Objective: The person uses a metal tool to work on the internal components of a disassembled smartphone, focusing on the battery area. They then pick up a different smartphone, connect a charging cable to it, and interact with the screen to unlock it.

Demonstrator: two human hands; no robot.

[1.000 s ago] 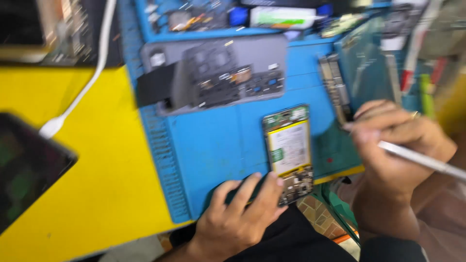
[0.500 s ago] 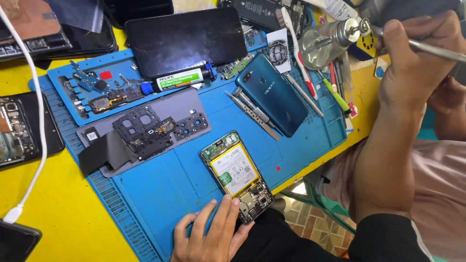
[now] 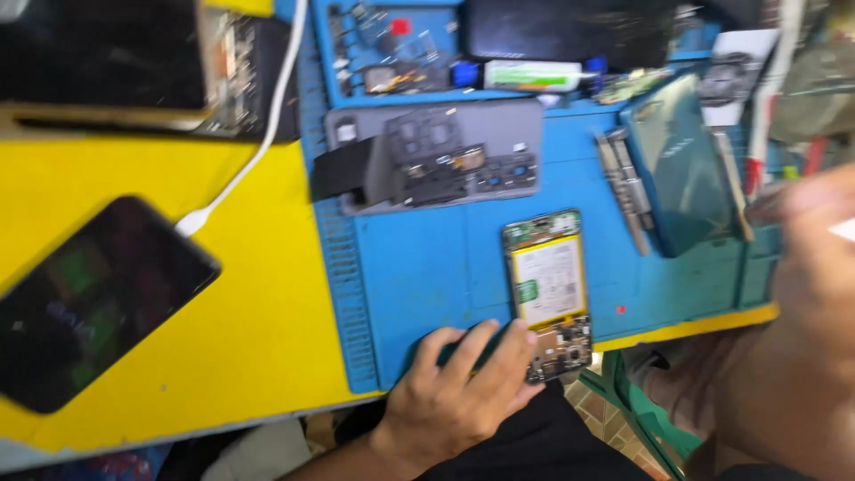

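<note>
An opened phone (image 3: 550,289) with its back off lies on a blue work mat (image 3: 427,267), showing a white battery and circuit boards. My left hand (image 3: 463,392) rests flat at the mat's near edge, its fingers touching the phone's lower left corner. My right hand (image 3: 806,294) is a blurred shape at the right edge, raised above the mat; a pale sliver shows beside it, but what it holds is unclear. A teal phone back cover (image 3: 679,160) lies to the right of the open phone.
A grey phone frame with parts (image 3: 436,156) lies at the mat's back. A glue tube (image 3: 525,76), metal tweezers (image 3: 623,187) and a dark phone (image 3: 552,27) lie behind. On the yellow table (image 3: 223,294) lies a black phone (image 3: 89,303) on a white cable (image 3: 258,142).
The view has swung and blurred. My right hand, which held a thin tool up at the back right, has come down to the right edge. My left hand stays by the open phone.
</note>
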